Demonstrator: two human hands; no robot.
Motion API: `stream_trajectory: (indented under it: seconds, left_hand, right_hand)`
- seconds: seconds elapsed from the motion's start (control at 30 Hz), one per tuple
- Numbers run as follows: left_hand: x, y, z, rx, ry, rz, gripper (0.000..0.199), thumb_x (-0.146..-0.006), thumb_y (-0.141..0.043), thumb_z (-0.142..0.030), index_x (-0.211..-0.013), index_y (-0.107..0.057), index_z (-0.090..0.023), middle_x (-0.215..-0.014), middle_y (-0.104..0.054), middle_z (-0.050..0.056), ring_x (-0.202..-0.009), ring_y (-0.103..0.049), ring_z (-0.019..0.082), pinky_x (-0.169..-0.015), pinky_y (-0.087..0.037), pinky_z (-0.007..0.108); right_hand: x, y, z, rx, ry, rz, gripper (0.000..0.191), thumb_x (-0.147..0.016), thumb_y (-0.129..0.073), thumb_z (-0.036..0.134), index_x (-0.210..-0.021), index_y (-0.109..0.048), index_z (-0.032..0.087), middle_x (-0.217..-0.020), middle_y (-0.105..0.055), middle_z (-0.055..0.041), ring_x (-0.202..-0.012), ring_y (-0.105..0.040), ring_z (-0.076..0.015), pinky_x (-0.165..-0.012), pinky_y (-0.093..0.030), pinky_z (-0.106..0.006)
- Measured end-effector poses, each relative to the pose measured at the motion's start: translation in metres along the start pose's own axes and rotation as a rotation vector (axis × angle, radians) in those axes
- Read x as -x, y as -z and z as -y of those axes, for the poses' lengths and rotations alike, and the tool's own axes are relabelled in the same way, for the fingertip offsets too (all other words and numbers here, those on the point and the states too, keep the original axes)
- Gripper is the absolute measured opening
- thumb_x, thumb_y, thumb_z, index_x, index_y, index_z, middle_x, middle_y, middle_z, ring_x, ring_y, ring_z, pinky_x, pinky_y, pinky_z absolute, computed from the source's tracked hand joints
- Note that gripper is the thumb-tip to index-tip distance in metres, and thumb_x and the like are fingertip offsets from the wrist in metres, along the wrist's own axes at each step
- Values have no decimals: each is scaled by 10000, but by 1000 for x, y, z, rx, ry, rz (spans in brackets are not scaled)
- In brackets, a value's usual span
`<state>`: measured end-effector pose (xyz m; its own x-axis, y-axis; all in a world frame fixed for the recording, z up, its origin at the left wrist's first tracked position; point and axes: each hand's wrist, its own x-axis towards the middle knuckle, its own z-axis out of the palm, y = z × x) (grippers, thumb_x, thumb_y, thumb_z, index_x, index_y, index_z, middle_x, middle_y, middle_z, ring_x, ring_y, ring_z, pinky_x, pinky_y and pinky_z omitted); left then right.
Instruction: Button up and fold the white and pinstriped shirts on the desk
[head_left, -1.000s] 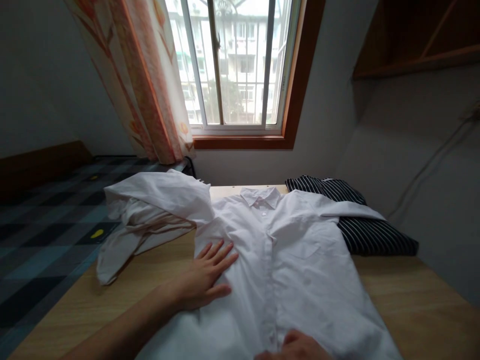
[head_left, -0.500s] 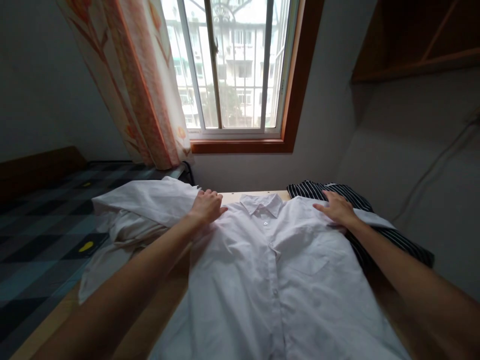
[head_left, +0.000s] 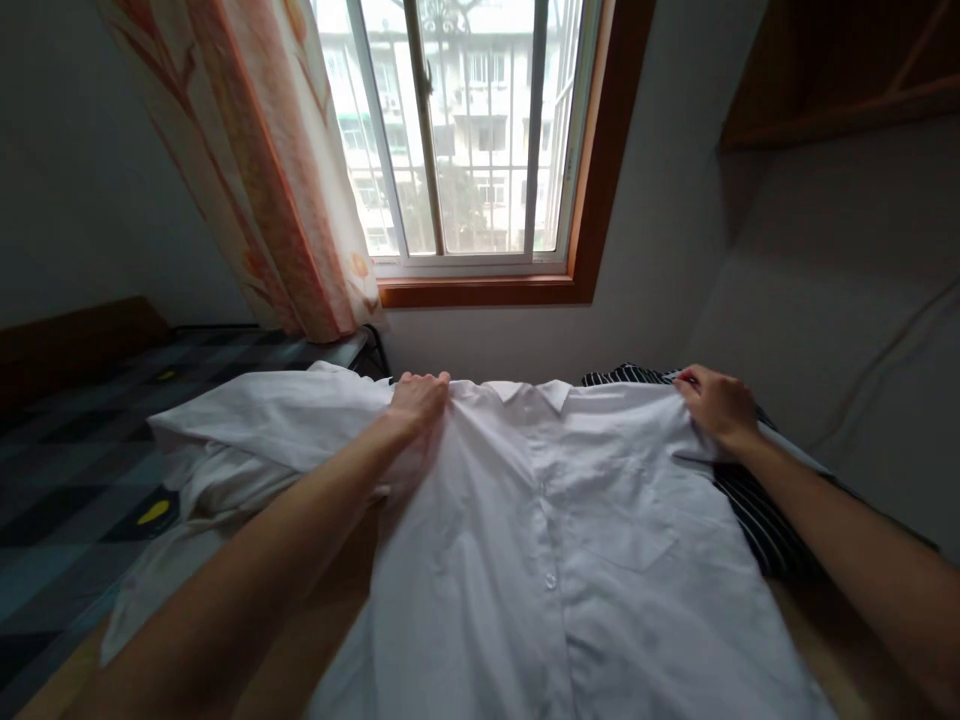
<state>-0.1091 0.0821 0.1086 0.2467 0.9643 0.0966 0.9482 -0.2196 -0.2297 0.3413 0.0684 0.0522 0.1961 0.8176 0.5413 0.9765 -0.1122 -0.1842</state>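
A white button-up shirt (head_left: 480,520) is spread front side up before me, its collar (head_left: 525,393) at the far end and its lower part running out of view towards me. My left hand (head_left: 420,400) is closed on the shoulder at the left of the collar. At the other shoulder, my right hand (head_left: 716,405) pinches the cloth between thumb and fingers. Between the two hands the shoulder line is stretched nearly straight and looks slightly raised. One sleeve (head_left: 277,405) lies out to the left.
Black-and-white striped cloth (head_left: 757,520) lies under the shirt's right side. A wooden surface (head_left: 322,600) shows below the shirt. To the left is a bed with a dark checked cover (head_left: 67,500). A curtain (head_left: 262,180) hangs beside the window (head_left: 480,150).
My right hand has moved outward and gone from lying open on the shoulder to gripping it. My left fingers have closed on the cloth. The shirt's shoulders are pulled tighter and lifted.
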Motion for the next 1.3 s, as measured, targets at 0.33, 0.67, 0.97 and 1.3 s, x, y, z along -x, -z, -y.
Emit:
stream_trajectory:
  seconds: [0.33,0.67,0.97,1.3]
  left_hand:
    - [-24,0,-10,-53,119,-153,328,-942,-307,-83,-1057,-614,-87,-917,-683,186,-890,-639,271,-886,-335,430]
    - [119,-16,-95,386,-869,0,531,-912,-483,-577,-1353,-492,-283,-1462,-446,91,-1322,-401,308,-1084,-289,456]
    - [181,-36,-87,557,-873,183,637,-891,-492,-605,-1444,-407,-299,-1566,-283,84,-1448,-187,363,-1157,-151,563]
    - [242,2,-80,727,-807,236,618,-803,-617,-584,-1318,-518,-258,-1343,-562,101,-1238,-485,321,-1081,-307,476]
  right_hand:
    - [-27,-11,19,160,44,-7,297,-978,-372,304,-1057,-623,165,-993,-666,-132,-804,-591,-242,-663,-341,-325]
    - [80,6,102,-103,452,196,342,-914,-490,310,-1208,-607,179,-1378,-515,-162,-1326,-377,-315,-1083,-230,-529]
    - [196,30,129,-309,660,562,581,-961,-420,465,-1479,-364,209,-1534,-348,-118,-1426,-285,-268,-1145,-213,-524]
    - [198,42,133,-338,581,561,511,-946,-464,397,-1411,-460,186,-1492,-417,-142,-1395,-345,-268,-1135,-239,-528]
